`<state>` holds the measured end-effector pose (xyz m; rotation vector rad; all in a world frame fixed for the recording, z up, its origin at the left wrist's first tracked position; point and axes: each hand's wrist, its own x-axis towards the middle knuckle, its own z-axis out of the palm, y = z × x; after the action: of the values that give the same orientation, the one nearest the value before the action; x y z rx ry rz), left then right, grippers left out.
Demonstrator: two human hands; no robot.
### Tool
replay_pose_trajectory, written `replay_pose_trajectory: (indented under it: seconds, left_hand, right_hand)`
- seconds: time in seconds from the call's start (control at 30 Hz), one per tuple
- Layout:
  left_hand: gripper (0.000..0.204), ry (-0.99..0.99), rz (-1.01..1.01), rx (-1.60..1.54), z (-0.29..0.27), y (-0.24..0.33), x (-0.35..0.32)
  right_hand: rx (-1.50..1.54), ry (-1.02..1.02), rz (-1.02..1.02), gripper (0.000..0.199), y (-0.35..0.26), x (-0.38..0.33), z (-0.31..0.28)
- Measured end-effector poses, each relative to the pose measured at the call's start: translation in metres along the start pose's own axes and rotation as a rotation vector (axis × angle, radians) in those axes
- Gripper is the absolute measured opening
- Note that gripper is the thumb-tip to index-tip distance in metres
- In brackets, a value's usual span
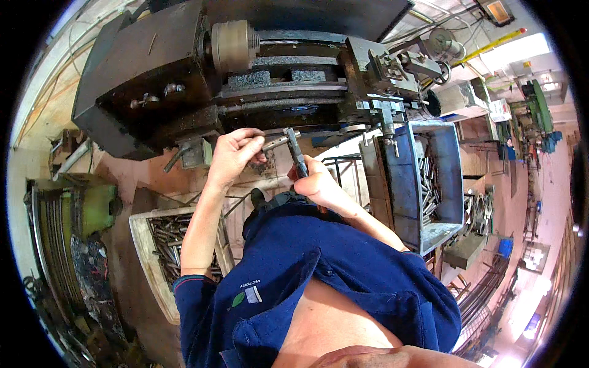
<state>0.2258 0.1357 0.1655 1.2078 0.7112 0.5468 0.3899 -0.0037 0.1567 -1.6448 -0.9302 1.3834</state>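
My left hand (236,156) pinches a short grey metal rod (275,143) with small dark holes along its side. In my right hand (318,184) is a narrow dark metal hand tool (296,152), its exact kind unclear. Its upper end lies across the rod near the rod's far right end, and the two seem to touch. Both hands are in front of my body, just short of the lathe (285,104). The lathe's chuck (232,46) looks smeared, as if turning.
At right stands a blue crate (454,178) with many metal pieces inside. A whitish crate (148,257) of similar rods sits low at left. The lathe carriage (385,110) and its handles are ahead to the right. Green machinery (92,202) stands at far left.
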Motion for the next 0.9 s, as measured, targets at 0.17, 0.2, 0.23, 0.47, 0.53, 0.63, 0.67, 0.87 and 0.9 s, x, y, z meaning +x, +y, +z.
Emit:
replay_pose_trajectory:
  seconds: [0.17,0.2,0.23,0.47,0.53,0.63,0.67,0.87,0.9]
  left_hand:
    - [0.024,0.080,-0.014,-0.061,-0.020,-0.032,0.007]
    - [0.026,0.049,-0.032,-0.056,-0.016,-0.040,0.007]
    - [0.029,-0.024,-0.034,-0.091,-0.008,-0.051,0.007]
    - [0.057,-0.411,-0.075,-0.309,0.076,-0.075,0.018]
    - [0.063,-0.371,0.040,-0.175,0.088,-0.078,0.038]
    - [0.064,-0.334,-0.032,-0.085,0.091,-0.090,0.074]
    - [0.065,-0.328,-0.058,-0.092,0.094,-0.082,0.084]
    - [0.077,-0.356,-0.137,-0.179,0.114,-0.059,0.143]
    - [0.079,-0.346,-0.135,-0.124,0.113,-0.062,0.150]
  right_hand:
    - [0.121,0.096,-0.044,0.023,-0.016,0.005,-0.004]
    - [0.171,0.159,-0.071,0.022,-0.011,0.011,-0.007]
    - [0.220,0.222,-0.098,0.022,0.002,0.022,-0.012]
    - [0.319,0.436,-0.148,0.024,-0.019,0.065,-0.042]
    - [0.312,0.449,-0.185,0.023,-0.023,0.081,-0.053]
    - [0.345,0.453,-0.257,0.021,-0.010,0.114,-0.069]
    - [0.353,0.445,-0.273,0.021,-0.014,0.120,-0.073]
    - [0.331,0.382,-0.234,0.028,-0.032,0.151,-0.108]
    - [0.346,0.334,-0.209,0.031,-0.040,0.151,-0.112]
